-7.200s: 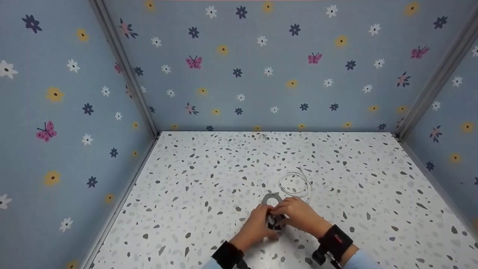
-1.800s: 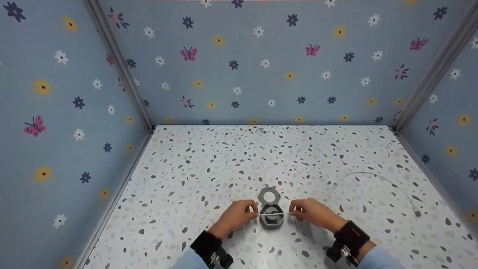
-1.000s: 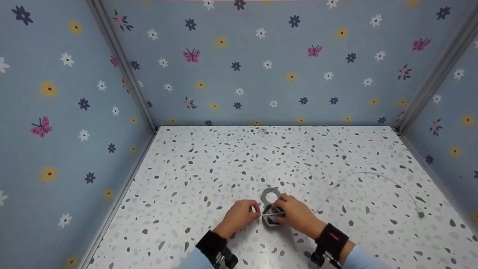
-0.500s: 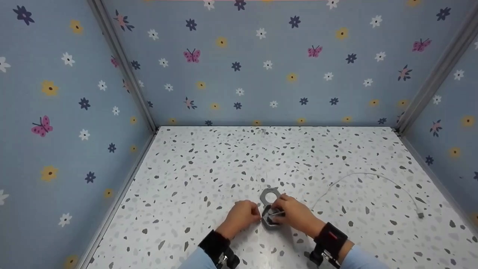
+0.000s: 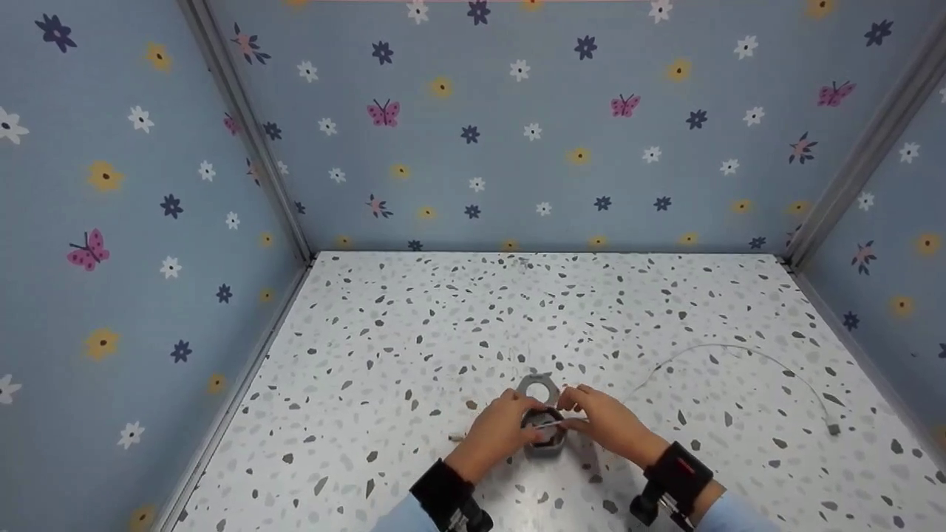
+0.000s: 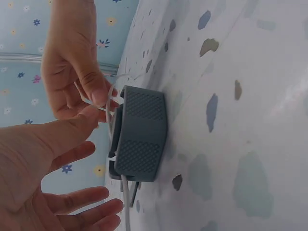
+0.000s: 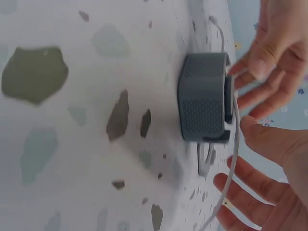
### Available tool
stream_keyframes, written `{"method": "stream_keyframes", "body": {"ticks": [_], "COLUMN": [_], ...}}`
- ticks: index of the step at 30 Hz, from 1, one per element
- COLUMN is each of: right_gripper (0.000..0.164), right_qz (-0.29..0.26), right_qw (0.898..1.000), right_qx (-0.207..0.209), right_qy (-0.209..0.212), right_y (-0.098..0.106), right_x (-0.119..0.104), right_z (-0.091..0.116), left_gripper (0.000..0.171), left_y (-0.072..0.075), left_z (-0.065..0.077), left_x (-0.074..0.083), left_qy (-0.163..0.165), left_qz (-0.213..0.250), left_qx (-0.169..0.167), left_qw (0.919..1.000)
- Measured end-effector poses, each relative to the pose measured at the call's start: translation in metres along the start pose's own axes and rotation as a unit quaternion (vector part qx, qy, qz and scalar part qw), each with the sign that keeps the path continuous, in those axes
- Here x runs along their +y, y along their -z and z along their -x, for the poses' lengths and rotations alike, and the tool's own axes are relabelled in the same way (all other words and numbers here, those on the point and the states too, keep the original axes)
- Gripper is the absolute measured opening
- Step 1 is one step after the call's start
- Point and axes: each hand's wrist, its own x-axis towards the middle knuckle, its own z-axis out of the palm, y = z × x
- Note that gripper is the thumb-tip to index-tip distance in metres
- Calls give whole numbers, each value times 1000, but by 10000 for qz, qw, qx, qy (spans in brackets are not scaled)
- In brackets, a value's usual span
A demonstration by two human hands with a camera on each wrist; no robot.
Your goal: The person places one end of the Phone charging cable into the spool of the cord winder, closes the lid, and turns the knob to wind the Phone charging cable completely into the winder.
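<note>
A grey hexagonal cable case (image 5: 547, 449) stands on the table, its ring-shaped lid (image 5: 526, 386) folded back at the far side. A thin white cable (image 5: 550, 424) crosses the case top and leaves at both sides. My left hand (image 5: 499, 427) is at the case's left rim; in the left wrist view its thumb and fingers (image 6: 77, 199) are straight and spread. My right hand (image 5: 610, 421) is at the right rim, fingers apart, the cable running between thumb and fingers (image 7: 250, 185) close to the thumb tip. The hands partly hide the case's inside.
One cable end with a grey connector (image 5: 834, 428) lies to the right on the speckled table (image 5: 414, 318). The other plug (image 5: 454, 437) shows left of my left hand. Flower-patterned panels (image 5: 502, 148) close off the back and both sides.
Earlier the cable lay coiled; now it is stretched out. My left hand has let go of the cable's left end and moved right over the case; my right hand has drawn back to the rim.
</note>
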Motion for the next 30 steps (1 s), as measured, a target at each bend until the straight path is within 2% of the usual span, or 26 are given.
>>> {"method": "stream_keyframes", "body": {"ticks": [3,6,11,14,17,18,19,22,24,26,28,29,30], "right_gripper": [9,6,7,10,13,13,13,12,12,13,13,13,12], "right_qz": [-397,-835,-1080,-756,278,765,1296,2738,3430,3884,4079,4091,4008], "right_qw": [9985,9936,9910,9958,9991,9951,9869,9456,9184,8974,8869,8853,8889], "right_qx": [-385,-750,-743,-471,38,260,496,977,1001,879,742,697,609], "right_qy": [-24,-127,-276,-224,308,569,821,1462,1700,1899,2037,2097,2131], "right_y": [4,6,6,5,1,-1,-3,-9,-12,-13,-13,-12,-11], "right_x": [6,10,15,11,1,-3,-6,-15,-19,-20,-20,-20,-19], "right_z": [-3,-8,-13,-11,-7,-5,-4,0,2,4,6,6,7], "left_gripper": [44,40,36,35,34,33,32,31,30,29,28,29,29], "left_y": [-6,-10,-13,-13,-13,-13,-13,-14,-14,-15,-16,-16,-16], "left_z": [-1,-2,-4,-5,-6,-6,-6,-6,-6,-6,-5,-5,-4], "left_x": [-1,-2,-1,0,0,0,0,0,0,1,0,0,1], "left_qy": [109,189,165,117,80,59,41,-14,-33,-53,-63,-42,-20], "left_qz": [156,202,321,331,371,375,360,294,287,318,358,403,456], "left_qx": [-90,-27,98,102,104,126,149,233,260,262,278,270,255], "left_qw": [9998,9996,9993,9993,9992,9992,9992,9993,9992,9991,9990,9988,9986]}}
